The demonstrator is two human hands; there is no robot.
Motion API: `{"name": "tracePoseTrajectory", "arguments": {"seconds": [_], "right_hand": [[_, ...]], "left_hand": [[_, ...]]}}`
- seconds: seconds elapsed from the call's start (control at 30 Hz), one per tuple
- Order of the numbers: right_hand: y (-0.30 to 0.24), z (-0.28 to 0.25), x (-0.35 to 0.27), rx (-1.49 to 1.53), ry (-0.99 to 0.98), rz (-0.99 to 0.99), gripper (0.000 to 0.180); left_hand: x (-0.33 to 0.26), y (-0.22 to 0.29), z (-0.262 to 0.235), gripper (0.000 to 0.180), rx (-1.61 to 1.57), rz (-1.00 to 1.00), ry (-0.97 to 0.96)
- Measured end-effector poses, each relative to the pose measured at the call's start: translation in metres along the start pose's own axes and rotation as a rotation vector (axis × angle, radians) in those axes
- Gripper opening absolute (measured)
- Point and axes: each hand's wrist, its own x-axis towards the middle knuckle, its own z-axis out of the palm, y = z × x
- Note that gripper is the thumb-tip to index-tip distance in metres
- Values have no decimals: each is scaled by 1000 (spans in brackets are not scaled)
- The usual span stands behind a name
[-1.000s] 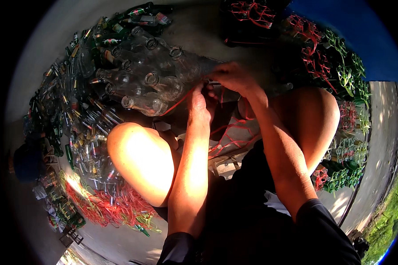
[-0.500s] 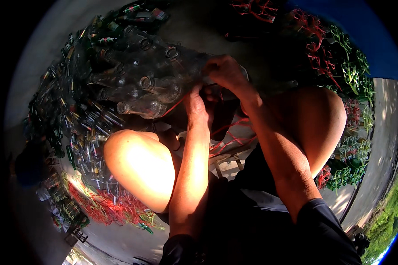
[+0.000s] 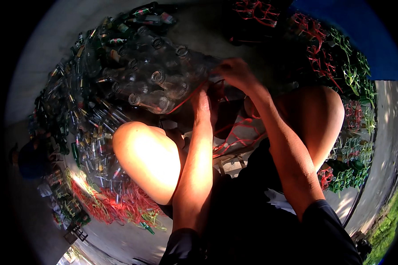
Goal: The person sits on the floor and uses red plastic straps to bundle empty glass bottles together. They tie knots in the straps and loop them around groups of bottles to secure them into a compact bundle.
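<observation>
In front of me, between and beyond my knees, is a cluster of clear glass bottles (image 3: 174,87), packed side by side with their mouths toward me. A strand of red string (image 3: 186,100) runs from the nearest bottle up to my hands. My left hand (image 3: 202,100) is closed near the bundle's right side, at the strand's upper end. Just above it and to its right, my right hand (image 3: 235,74) is bent with its fingers pinched together, the string at its fingertips. Shadow hides the fingertips and the far side of the bundle.
Loose green and clear bottles (image 3: 93,112) are heaped along the left. Below them lies a tangle of red and green string (image 3: 115,204). Bundles of bottles tied with green string (image 3: 351,161) stand at the right. More red string (image 3: 243,132) hangs between my knees.
The view has shifted a little, so the bundle sits farther right. My right hand has moved slightly right, and more of the red strand now shows, drawn straight from the bottles to my hands.
</observation>
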Motion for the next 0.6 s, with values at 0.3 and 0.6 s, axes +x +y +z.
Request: {"name": "tracePoseTrajectory", "arguments": {"seconds": [0.3,0.6], "right_hand": [[-13,-5,-51,183,-240,298,25],[23,15,-38,414,-317,433,25]], "left_hand": [[6,-3,-8,19,-59,-33,-101],[2,2,-6,12,-1,-59,-99]]}}
